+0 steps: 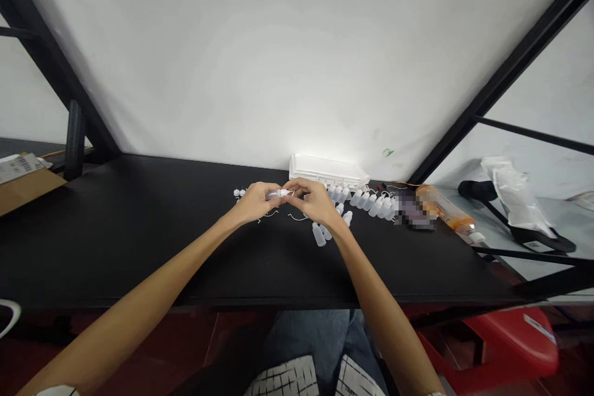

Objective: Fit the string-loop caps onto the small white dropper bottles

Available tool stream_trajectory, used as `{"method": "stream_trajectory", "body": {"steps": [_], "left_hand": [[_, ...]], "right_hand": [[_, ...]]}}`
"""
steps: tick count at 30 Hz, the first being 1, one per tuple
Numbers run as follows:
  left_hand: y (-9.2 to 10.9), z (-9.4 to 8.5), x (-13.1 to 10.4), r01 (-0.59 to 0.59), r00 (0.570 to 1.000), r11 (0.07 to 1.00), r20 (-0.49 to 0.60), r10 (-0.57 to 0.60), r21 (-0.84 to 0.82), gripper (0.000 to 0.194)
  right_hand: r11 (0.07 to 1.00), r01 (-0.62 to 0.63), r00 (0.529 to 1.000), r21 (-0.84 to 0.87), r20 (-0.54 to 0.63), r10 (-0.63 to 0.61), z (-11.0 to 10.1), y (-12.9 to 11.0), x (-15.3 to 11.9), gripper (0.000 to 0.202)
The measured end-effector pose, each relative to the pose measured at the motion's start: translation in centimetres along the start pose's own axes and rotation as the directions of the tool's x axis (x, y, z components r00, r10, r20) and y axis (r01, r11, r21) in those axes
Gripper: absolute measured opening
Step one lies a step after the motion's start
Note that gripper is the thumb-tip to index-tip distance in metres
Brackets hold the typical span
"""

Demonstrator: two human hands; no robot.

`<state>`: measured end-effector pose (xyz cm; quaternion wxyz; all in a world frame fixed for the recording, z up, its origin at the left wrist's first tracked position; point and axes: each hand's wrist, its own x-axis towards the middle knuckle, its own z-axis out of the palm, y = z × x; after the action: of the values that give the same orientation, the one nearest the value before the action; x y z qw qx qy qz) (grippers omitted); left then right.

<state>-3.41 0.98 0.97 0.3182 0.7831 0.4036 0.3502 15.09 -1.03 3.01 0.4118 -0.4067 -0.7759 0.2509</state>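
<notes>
A head-worn camera looks forward and down at the black table (pixel 139 247).

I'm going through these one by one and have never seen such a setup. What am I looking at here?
There's no machine: these are a person's bare hands, filmed by a head-worn camera looking forward and down. Above a black table, the left hand holds a small bottle, and the right hand pinches at its white tip. More small bottles lie around the right hand, before a white stack by the wall. Farther right lies a larger, partly orange bottle.
</notes>
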Motion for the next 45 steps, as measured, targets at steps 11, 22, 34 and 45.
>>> {"method": "stream_trajectory", "body": {"steps": [11, 22, 34, 45], "left_hand": [[0.0, 0.1, 0.1, 0.022, 1.0, 0.999, 0.005, -0.022, 0.043, 0.03], [0.5, 0.4, -0.2, 0.011, 1.0, 0.998, 0.005, -0.011, 0.059, 0.032], [0.4, 0.6, -0.4, -0.153, 0.984, 0.949, -0.049, 0.172, 0.275, 0.026], [1.2, 0.6, -0.2, 0.141, 0.99, 0.95, 0.043, -0.134, -0.28, 0.032]], "right_hand": [[0.912, -0.016, 0.994, -0.409, -0.102, -0.028, 0.5, -0.2, -0.6, 0.02], [0.933, 0.084, 0.995, -0.349, -0.029, -0.1, 0.5, -0.3, -0.6, 0.01], [0.918, 0.056, 0.998, -0.393, 0.054, -0.038, 1.2, 0.2, -0.3, 0.026], [0.922, 0.085, 0.989, -0.378, -0.079, -0.124, 1.1, -0.8, -0.9, 0.018]]}}
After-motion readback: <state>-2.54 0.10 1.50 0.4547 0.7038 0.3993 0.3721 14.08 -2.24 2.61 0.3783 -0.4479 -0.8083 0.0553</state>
